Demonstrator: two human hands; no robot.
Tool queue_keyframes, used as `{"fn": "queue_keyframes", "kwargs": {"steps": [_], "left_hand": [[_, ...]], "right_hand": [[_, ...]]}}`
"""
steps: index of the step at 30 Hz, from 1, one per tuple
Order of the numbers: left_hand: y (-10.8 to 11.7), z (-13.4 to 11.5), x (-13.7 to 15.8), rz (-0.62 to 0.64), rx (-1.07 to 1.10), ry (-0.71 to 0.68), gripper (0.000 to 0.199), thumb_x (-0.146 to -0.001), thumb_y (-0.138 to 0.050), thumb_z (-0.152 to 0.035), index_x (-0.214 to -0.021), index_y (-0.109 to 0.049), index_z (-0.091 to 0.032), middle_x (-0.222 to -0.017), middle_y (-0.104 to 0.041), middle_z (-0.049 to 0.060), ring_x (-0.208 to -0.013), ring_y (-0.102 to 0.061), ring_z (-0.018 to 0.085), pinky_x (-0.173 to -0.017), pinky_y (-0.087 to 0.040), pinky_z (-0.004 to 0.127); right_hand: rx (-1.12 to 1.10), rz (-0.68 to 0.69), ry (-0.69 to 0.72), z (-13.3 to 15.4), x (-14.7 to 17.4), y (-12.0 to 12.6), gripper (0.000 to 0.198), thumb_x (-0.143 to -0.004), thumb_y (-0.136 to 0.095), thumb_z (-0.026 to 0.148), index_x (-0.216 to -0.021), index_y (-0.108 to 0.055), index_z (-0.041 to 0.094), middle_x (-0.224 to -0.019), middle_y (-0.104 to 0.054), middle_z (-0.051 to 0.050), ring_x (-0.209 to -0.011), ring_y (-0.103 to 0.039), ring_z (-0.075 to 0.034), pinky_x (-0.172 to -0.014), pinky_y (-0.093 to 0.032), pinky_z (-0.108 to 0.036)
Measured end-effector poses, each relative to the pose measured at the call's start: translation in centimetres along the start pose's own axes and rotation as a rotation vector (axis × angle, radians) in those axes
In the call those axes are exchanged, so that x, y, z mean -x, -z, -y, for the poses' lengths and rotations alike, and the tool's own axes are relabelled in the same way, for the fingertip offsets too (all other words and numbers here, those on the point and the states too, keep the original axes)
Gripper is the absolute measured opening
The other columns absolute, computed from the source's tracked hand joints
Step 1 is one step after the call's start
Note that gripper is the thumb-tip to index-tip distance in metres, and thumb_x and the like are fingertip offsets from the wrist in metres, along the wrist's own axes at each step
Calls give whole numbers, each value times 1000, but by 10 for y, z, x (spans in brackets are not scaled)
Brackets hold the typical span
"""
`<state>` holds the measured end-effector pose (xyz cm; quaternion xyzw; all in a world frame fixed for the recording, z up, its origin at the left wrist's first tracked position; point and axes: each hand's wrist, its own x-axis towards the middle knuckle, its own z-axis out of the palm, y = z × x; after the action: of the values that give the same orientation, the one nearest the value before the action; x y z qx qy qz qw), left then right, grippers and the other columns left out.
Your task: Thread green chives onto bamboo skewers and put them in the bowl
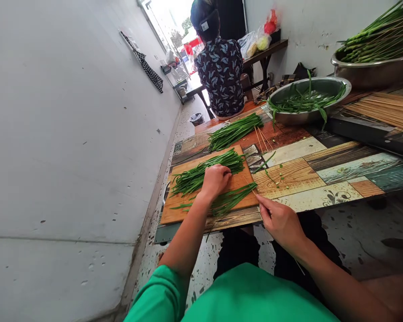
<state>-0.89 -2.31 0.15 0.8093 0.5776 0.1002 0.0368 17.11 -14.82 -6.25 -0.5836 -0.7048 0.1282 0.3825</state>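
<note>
A thick bunch of garlic chives (201, 174) lies across the wooden cutting board (174, 217). My left hand (216, 180) rests on the near side of that bunch, its fingers curled in a pinch at the stalks; the fingertips are partly hidden. Near the board's right edge, my right hand (279, 220) is closed on a thin bamboo skewer (254, 191). The skewer's tip points up and left, passing by the stem ends of a smaller group of chives (233, 200) along the board's near side. Whether it pierces them all I cannot tell.
Behind the board lie another chive bunch (237, 131) and loose skewers (262, 139). Rightward are a metal bowl of greens (277, 117), a larger basin (372, 74) of skewered stalks, a skewer pile (386, 109) and a dark, long knife (369, 134). A person (220, 76) sits beyond.
</note>
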Motion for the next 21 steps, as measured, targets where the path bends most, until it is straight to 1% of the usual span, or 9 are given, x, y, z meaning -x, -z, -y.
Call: {"fn": "queue_keyframes", "kwargs": {"steps": [3, 6, 9, 13, 17, 21], "left_hand": [[-2, -5, -2, 15, -69, -5, 14, -81, -59, -27, -85, -71, -21, -90, -69, 5, -90, -60, 21, -84, -41, 35], [-1, -11, 1, 5, -93, -36, 12, -81, -59, -26, -82, -69, -20, -88, -68, 5, -90, -60, 22, -83, -39, 36], [-1, -14, 4, 1, -27, -70, 11, -82, -57, -23, -82, -68, -19, -87, -69, 4, -89, -61, 20, -82, -39, 34], [-3, -13, 5, 44, 92, -50, 14, -83, -56, -21, -88, -68, -19, -89, -71, 2, -86, -62, 17, -80, -41, 29], [-6, -11, 5, 50, 120, -58, 17, -84, -55, -21, -91, -70, -20, -95, -71, 3, -89, -62, 17, -81, -42, 29], [-8, -11, 5, 18, 129, -52, 15, -83, -56, -21, -87, -70, -19, -89, -71, 2, -84, -62, 16, -78, -43, 28]], "right_hand": [[-9, -9, 13, 0, 0, 0, 35, -86, -44, 17, -110, -68, 11, -101, -72, -10, -82, -71, -21, -75, -57, -31], [-16, -12, 28, -1, 0, 0, 35, -86, -44, 17, -110, -68, 10, -102, -72, -11, -82, -71, -21, -76, -57, -30], [-22, -19, 32, -1, 1, 0, 35, -86, -43, 16, -112, -67, 10, -103, -72, -11, -82, -71, -21, -76, -57, -30], [-35, -22, 29, -1, 1, -1, 35, -86, -43, 17, -111, -67, 9, -102, -72, -11, -82, -71, -22, -76, -57, -31], [-40, -6, 16, -1, 0, -1, 36, -87, -43, 18, -112, -67, 10, -101, -73, -10, -82, -71, -21, -73, -57, -30], [-38, 2, 14, -1, -1, 0, 35, -86, -44, 18, -112, -67, 10, -100, -73, -10, -82, -71, -22, -73, -57, -31]]}}
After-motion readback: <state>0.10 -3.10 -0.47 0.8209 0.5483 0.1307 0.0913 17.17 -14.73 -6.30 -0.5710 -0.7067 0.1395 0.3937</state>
